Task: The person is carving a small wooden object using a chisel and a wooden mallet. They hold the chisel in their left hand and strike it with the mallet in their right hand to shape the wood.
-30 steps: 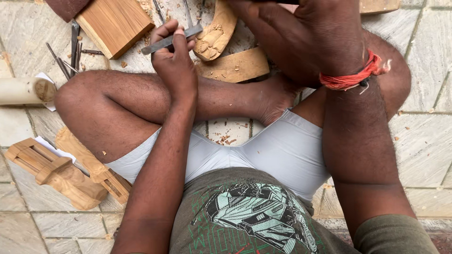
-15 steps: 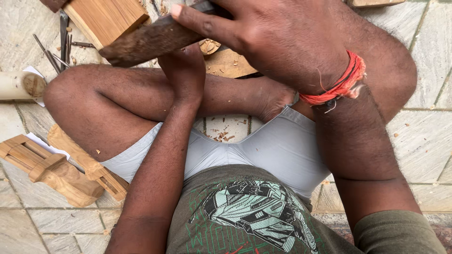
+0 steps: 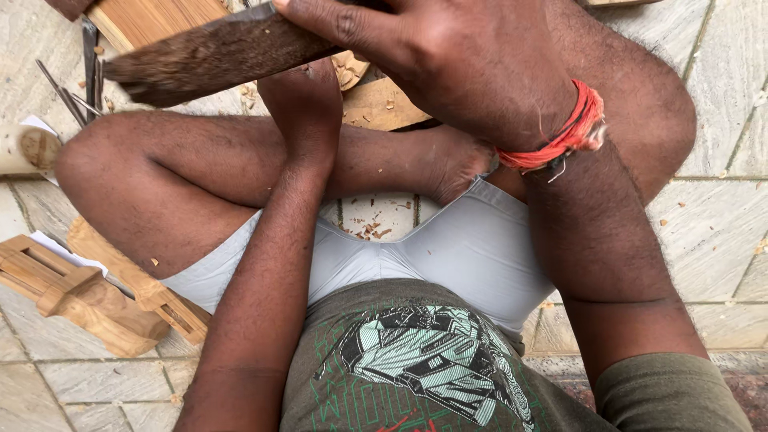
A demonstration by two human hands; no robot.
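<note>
My right hand [image 3: 448,64] is high in the view, close to the camera, shut on a dark wooden mallet [image 3: 208,60] that points left. Beneath the mallet my left hand [image 3: 304,100] reaches forward over my crossed legs; its fingers are hidden, so what it grips does not show. A curved pale wooden workpiece [image 3: 384,104] lies on the floor just beyond my left hand, partly covered. A red thread band [image 3: 560,136] circles my right wrist.
A rectangular wooden block [image 3: 156,20] lies at the top left beside several metal chisels [image 3: 84,72]. A carved wooden piece [image 3: 80,296] and a slotted strip [image 3: 152,296] lie by my left knee. Wood chips dot the stone tiles [image 3: 720,200].
My right hand brought the mallet up into view and has moved it lower and left, over my left hand. The chisel seen in my left hand a second ago is now hidden.
</note>
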